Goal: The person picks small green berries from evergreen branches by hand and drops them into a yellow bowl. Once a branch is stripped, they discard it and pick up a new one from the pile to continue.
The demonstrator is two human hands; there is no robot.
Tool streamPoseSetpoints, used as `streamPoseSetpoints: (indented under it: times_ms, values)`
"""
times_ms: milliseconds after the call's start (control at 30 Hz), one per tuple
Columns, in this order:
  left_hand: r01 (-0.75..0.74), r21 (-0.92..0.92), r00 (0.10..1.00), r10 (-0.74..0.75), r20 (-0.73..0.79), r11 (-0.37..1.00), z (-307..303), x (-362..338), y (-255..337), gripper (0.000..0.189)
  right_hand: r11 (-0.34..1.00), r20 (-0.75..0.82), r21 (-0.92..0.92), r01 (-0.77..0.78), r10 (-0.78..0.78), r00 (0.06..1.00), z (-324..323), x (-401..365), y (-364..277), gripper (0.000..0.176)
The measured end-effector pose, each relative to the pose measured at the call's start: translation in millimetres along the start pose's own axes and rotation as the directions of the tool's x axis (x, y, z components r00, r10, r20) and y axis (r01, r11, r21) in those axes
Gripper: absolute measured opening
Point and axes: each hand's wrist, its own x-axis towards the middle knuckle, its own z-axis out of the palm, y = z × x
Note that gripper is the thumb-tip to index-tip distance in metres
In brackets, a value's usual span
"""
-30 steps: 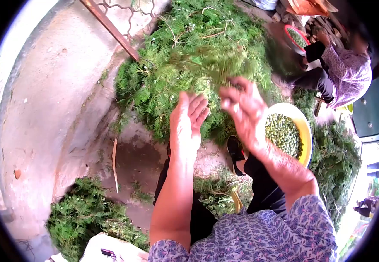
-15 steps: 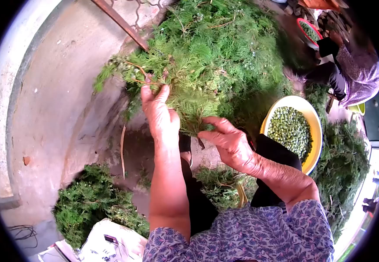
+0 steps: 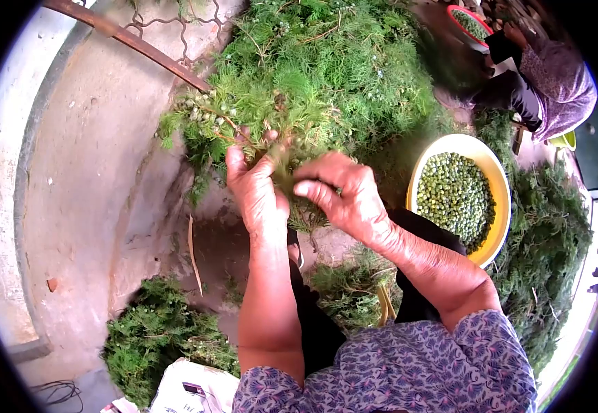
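My left hand [image 3: 258,196] is closed around the reddish stem of a leafy evergreen branch [image 3: 220,115], which carries small pale green cones at its left end. Close by on the right, my right hand [image 3: 350,196] has its thumb and curled fingers drawn together at the foliage. Blur hides what lies between those fingertips. Beneath and beyond both hands spreads a large heap of cut evergreen branches [image 3: 340,69]. To the right of my right forearm, a yellow basin [image 3: 500,230] holds many small round green cones [image 3: 454,199].
At the upper right a person [image 3: 560,89] sits beside a red-rimmed basin [image 3: 467,26]. More greenery [image 3: 154,337] lies at the lower left, next to a white sack [image 3: 192,385]. A long brown bar [image 3: 134,45] slants across the upper left. Cut branches [image 3: 547,241] cover the right side.
My right hand has moved up and left, close to my left hand, with its fingers more curled. The left hand still holds the branch. The whole view has shifted slightly.
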Motion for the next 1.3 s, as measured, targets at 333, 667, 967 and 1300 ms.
streamPoseSetpoints:
  times_ms: [333,667,967,1300]
  values:
    - [-0.066,-0.029,0.99,0.069,0.122,0.997,-2.7,2.6,-5.6,0.033,0.909,-0.148,0.199,-0.366,0.397,0.906,-2.9,-0.3,3.4,0.012]
    - [0.022,0.057,0.986,-0.031,0.165,0.998,-1.8,-7.5,-8.7,0.027,0.683,0.16,0.446,-0.578,0.575,0.803,-23.3,28.4,16.4,0.025]
    - [0.16,-0.178,0.974,-0.126,0.187,0.971,-11.7,2.6,3.2,0.021,0.853,0.195,0.19,-0.486,0.452,0.87,-46.1,31.7,30.7,0.039]
    - [0.122,-0.124,0.992,-0.119,0.029,0.985,-16.3,7.0,0.3,0.02,0.636,0.511,0.254,-0.729,0.551,0.66,-46.0,26.6,11.5,0.046]
